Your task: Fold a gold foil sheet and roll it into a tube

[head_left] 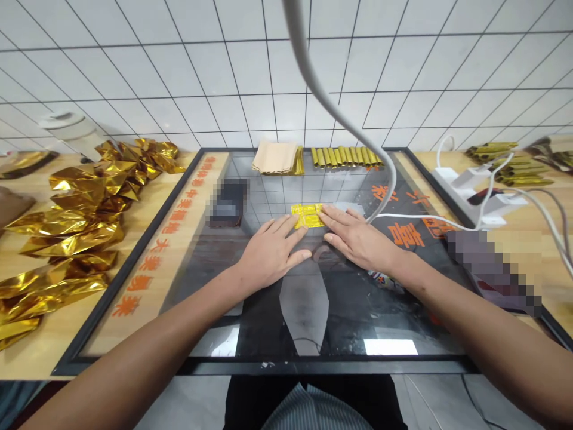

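Observation:
A small piece of gold foil paper (308,215) lies on the black-framed glass board (259,269), with crease lines across it. My left hand (271,254) rests on its left end, fingers stretched out and flat. On its right end lie the fingertips of my right hand (353,236), also extended and flat. Behind the foil paper stands a stack of tan-backed gold paper sheets (275,157). Rolled gold paper tubes (347,157) line the board's far edge beside that stack.
Folded shiny gold foil shapes (76,227) heap up at the left. A phone-like dark object (228,203) lies on the board. At the right are a white power strip (461,194) with cables, a blurred dark item (492,269) and more gold rolls (519,170). A white cable (331,107) hangs in front.

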